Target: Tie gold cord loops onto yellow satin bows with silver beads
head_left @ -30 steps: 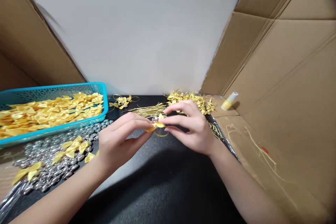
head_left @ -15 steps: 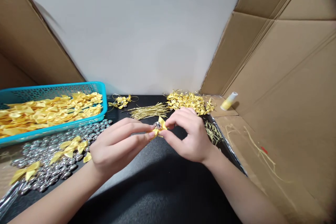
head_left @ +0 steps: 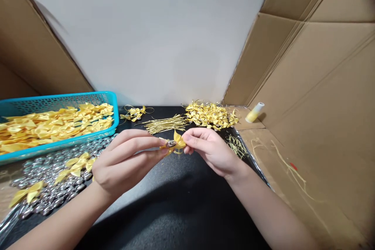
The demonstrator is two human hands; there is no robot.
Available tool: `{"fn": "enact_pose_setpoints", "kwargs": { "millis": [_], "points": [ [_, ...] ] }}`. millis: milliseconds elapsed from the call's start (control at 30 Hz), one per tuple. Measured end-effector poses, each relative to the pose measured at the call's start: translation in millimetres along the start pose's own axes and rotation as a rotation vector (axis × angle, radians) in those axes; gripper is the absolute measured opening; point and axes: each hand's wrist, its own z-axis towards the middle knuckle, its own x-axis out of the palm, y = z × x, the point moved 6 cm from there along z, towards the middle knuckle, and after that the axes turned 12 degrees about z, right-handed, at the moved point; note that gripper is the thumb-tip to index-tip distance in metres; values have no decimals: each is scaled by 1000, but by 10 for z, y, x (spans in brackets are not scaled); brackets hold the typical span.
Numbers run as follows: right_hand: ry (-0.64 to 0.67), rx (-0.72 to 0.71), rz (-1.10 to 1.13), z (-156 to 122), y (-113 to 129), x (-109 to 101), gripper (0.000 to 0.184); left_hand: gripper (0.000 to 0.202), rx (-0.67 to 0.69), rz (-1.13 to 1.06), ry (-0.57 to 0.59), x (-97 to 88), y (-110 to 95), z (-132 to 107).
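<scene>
A yellow ribbon bow with a shiny silver bead at its middle is held above the black table, between both hands. My left hand pinches the bow's left side, its thumb and fingertips close against the bead. With thumb and fingers together, my right hand grips the bow's right end. A thin gold loop shows just under the bow; where its ends run is hidden by the fingers and ribbon.
A blue basket of yellow bows stands left, with silver beads before it. Behind my hands lie gold ties and a heap of beaded bows. Cut gold scraps and a spool-like tube are right, beside cardboard walls.
My right hand has turned and its fingers have shifted to the bow's right end. The bow has tilted, and my left hand has moved slightly left with it.
</scene>
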Motion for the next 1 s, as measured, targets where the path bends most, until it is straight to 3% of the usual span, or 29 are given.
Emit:
{"fn": "enact_pose_setpoints", "kwargs": {
  "millis": [200, 400, 500, 600, 667, 733, 867, 1000],
  "points": [
    [-3, -108, -107, -45, 147, -13, 26, 13, -85, -111, 8, 48, 32, 15],
    [31, -63, -196, -37, 120, 48, 21, 16, -168, -224, 40, 117, 40, 3],
    [13, -117, -286, -40, 150, 18, 18, 14, -352, -287, 111, 198, 115, -51],
    [-106, -330, -470, -96, 271, -11, 10, 9, -669, -389, 266, 331, 220, -128],
    [-126, -402, -550, -124, 282, 17, 24, 13, -874, -519, 363, 420, 250, -177],
    [-89, -357, -554, -108, 208, 43, 33, 17, -1037, -651, 437, 495, 251, -217],
    [-81, -317, -479, -65, 133, 7, 13, 19, -1185, -751, 472, 565, 260, -264],
    [-204, -548, -578, -131, 297, -41, 14, 22, -1227, -767, 500, 602, 260, -312]
  ]
}}
